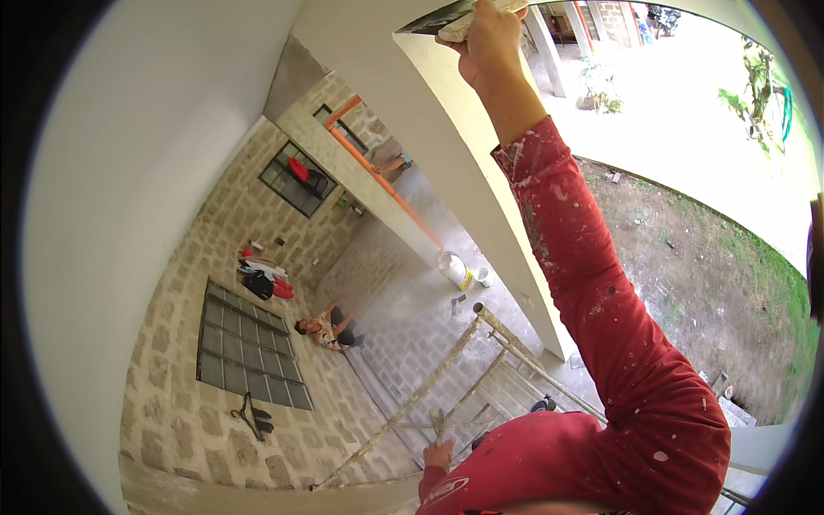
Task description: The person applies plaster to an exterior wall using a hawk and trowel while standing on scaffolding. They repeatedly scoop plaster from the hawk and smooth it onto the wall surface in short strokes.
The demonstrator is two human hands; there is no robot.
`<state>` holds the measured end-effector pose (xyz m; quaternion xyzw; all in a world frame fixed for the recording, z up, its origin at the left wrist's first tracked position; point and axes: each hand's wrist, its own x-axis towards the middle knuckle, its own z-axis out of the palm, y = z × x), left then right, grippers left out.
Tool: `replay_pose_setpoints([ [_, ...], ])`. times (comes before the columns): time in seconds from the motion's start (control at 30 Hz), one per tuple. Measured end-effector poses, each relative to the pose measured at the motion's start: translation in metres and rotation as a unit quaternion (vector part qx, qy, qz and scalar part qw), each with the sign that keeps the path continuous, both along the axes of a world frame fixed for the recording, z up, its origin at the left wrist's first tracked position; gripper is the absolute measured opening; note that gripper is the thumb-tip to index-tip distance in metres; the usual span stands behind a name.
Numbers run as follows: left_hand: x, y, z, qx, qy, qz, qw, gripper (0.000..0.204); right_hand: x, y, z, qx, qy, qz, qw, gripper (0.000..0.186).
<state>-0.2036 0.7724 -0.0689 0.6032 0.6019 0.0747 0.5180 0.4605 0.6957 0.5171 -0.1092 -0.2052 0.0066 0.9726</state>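
My right hand (496, 39) is raised to the top edge of the view, with its paint-spattered red sleeve below it. Its fingers are wrapped round a trowel (442, 17) with a dark flat blade and a pale, smeared handle. The blade lies against or very near the underside of the pale beam (463, 129); the top of the tool is cut off. Low in the view, my left hand (439, 455) is closed round the handle of a putty knife (438, 422), its blade pointing up. My torso hides most of the left arm.
Metal scaffolding (429, 378) stands beside and below me. A person (326, 329) sits by the block wall, near a grilled window (249, 348). A sack (453, 268) and a white bucket (484, 276) stand on the floor. Orange pipe (378, 176) runs beyond; bare ground (669, 240) lies right.
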Motion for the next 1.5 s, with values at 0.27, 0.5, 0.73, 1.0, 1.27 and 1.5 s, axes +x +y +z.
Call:
replay_pose_setpoints([
  [0.27,-0.001,-0.002,0.002,0.005,-0.002,-0.009,1.0,0.036,-0.024,-0.005,-0.004,0.025,-0.024,0.004,0.999,0.016],
  [0.5,-0.002,-0.006,0.005,-0.016,-0.007,0.003,1.0,0.037,-0.01,0.003,-0.008,0.006,-0.025,-0.002,1.0,0.02],
  [0.73,-0.007,-0.015,0.01,0.007,0.002,0.003,1.0,0.035,0.045,-0.008,-0.01,0.0,0.018,0.019,1.0,0.033],
  [1.0,-0.015,-0.022,0.012,0.01,0.005,0.023,1.0,0.036,0.08,-0.035,-0.01,-0.034,0.014,0.0,0.999,0.049],
  [1.27,-0.012,-0.018,0.015,-0.011,0.024,0.013,1.0,0.034,0.166,-0.023,-0.045,0.05,-0.01,0.082,0.995,0.042],
  [1.5,-0.021,0.013,-0.006,-0.017,-0.006,0.026,0.999,0.032,0.113,0.008,-0.076,0.106,0.026,0.131,0.985,0.041],
])
